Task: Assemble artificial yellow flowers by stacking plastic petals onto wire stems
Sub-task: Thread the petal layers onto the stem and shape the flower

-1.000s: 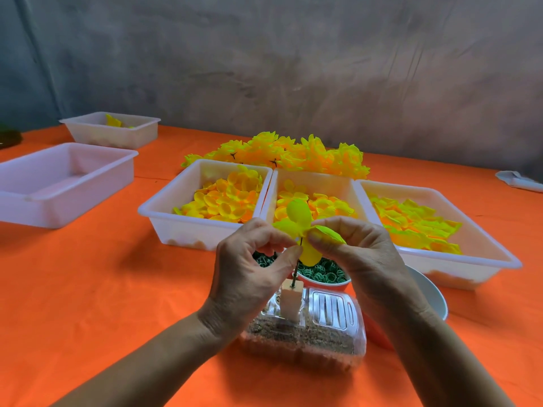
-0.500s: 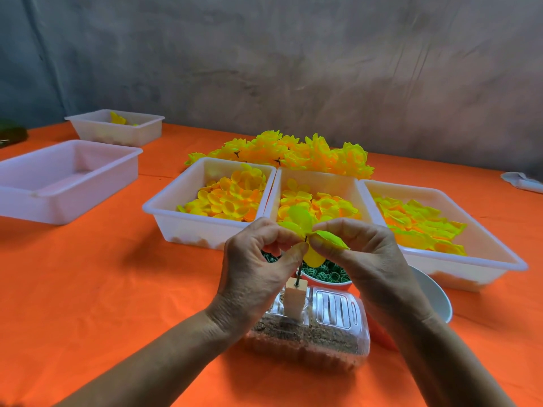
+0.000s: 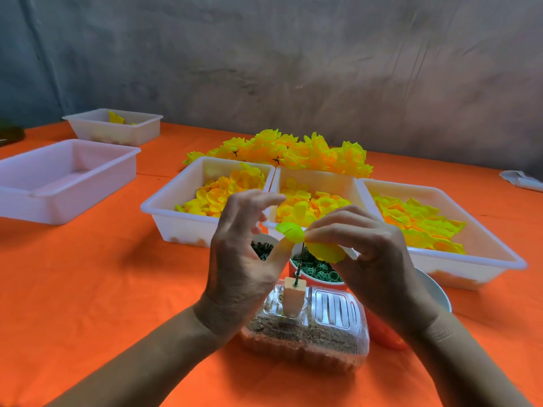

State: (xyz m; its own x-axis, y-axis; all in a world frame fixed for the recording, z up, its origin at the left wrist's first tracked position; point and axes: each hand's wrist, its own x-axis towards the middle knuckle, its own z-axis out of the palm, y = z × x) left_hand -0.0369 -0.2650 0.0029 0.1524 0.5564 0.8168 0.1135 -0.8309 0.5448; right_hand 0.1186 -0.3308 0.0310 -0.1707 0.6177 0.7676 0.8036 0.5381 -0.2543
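On the orange table (image 3: 88, 289), the right hand (image 3: 373, 254) pinches petals (image 3: 311, 242) on the stem (image 3: 299, 261) while the left hand (image 3: 244, 259) beside it is spread and empty; next, likely another petal.

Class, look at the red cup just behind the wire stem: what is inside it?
The red cup holds a heap of small green rings. The right hand and the yellow petal cover its far side, so the rest stays hidden.
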